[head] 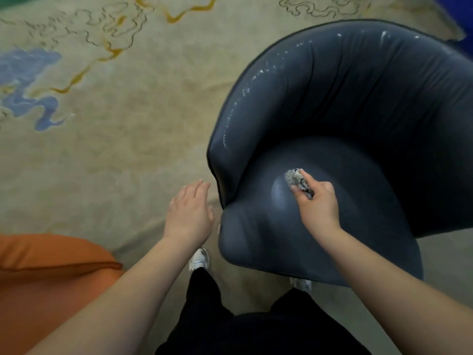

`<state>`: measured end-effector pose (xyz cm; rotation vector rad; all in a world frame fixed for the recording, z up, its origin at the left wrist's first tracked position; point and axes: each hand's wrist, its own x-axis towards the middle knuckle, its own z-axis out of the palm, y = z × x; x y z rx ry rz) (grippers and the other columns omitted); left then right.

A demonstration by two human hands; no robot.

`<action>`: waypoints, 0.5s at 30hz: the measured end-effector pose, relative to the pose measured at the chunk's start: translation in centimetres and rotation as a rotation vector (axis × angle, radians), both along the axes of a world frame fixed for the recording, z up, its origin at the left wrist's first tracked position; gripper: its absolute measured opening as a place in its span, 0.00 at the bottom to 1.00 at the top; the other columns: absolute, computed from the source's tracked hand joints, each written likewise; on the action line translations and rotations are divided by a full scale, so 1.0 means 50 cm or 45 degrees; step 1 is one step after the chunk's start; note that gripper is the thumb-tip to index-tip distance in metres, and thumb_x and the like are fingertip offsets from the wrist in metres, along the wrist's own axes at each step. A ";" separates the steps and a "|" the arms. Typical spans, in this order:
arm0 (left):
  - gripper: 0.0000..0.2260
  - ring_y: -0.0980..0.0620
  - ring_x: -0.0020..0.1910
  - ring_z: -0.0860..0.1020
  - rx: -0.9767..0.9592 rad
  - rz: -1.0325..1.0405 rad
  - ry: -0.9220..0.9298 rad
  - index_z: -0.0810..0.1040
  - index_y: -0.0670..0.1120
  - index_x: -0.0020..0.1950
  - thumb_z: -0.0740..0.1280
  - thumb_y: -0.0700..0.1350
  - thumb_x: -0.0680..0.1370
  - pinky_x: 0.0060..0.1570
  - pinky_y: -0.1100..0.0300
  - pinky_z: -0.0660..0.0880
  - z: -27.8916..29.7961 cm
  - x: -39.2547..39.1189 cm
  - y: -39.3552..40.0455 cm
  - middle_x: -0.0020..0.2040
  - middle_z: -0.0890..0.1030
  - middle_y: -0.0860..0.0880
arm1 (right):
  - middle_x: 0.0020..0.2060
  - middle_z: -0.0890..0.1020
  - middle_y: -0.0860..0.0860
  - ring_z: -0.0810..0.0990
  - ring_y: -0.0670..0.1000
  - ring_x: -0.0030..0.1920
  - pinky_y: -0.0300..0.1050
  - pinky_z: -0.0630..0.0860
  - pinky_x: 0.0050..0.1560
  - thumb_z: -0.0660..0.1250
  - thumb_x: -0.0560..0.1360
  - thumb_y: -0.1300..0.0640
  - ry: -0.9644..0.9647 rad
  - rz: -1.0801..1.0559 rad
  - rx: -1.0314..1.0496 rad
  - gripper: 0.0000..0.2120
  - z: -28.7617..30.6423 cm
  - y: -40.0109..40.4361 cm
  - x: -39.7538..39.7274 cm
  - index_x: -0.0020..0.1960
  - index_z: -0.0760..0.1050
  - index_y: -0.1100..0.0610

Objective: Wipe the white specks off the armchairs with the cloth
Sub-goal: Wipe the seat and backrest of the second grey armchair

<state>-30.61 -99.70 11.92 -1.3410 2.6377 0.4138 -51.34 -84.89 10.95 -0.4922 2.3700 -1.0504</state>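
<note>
while right hand (318,203) grips cloth (297,181), specks (252,80) dot armchair (358,103).

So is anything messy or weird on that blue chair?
Yes. White specks dot the inner left side and top rim of the blue-grey armchair, standing out against the dark upholstery. The right hand holds a crumpled cloth on the seat.
</note>
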 end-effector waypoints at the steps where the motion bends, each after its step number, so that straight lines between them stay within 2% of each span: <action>1: 0.27 0.47 0.72 0.62 0.001 -0.025 0.008 0.62 0.47 0.75 0.63 0.47 0.76 0.69 0.52 0.60 0.009 0.013 -0.031 0.75 0.64 0.48 | 0.49 0.69 0.49 0.72 0.44 0.44 0.32 0.65 0.46 0.67 0.78 0.53 0.006 -0.029 -0.010 0.21 0.006 -0.022 0.019 0.70 0.70 0.46; 6: 0.27 0.47 0.73 0.60 0.056 -0.184 0.038 0.60 0.48 0.76 0.62 0.47 0.78 0.71 0.52 0.58 0.046 0.056 -0.157 0.76 0.61 0.48 | 0.51 0.70 0.48 0.73 0.43 0.46 0.26 0.65 0.41 0.66 0.78 0.54 -0.013 -0.235 -0.060 0.21 0.034 -0.106 0.117 0.70 0.70 0.45; 10: 0.26 0.47 0.74 0.59 0.071 -0.291 0.058 0.59 0.48 0.76 0.61 0.47 0.79 0.72 0.53 0.57 0.067 0.053 -0.211 0.77 0.60 0.49 | 0.54 0.70 0.48 0.74 0.44 0.50 0.31 0.64 0.51 0.67 0.78 0.54 -0.061 -0.363 -0.102 0.22 0.062 -0.140 0.162 0.71 0.69 0.45; 15: 0.26 0.47 0.74 0.58 0.145 -0.351 0.086 0.58 0.48 0.76 0.61 0.48 0.79 0.72 0.53 0.57 0.081 0.016 -0.239 0.77 0.59 0.49 | 0.59 0.70 0.47 0.70 0.40 0.54 0.31 0.63 0.54 0.68 0.77 0.54 -0.083 -0.382 -0.124 0.29 0.083 -0.151 0.159 0.75 0.62 0.46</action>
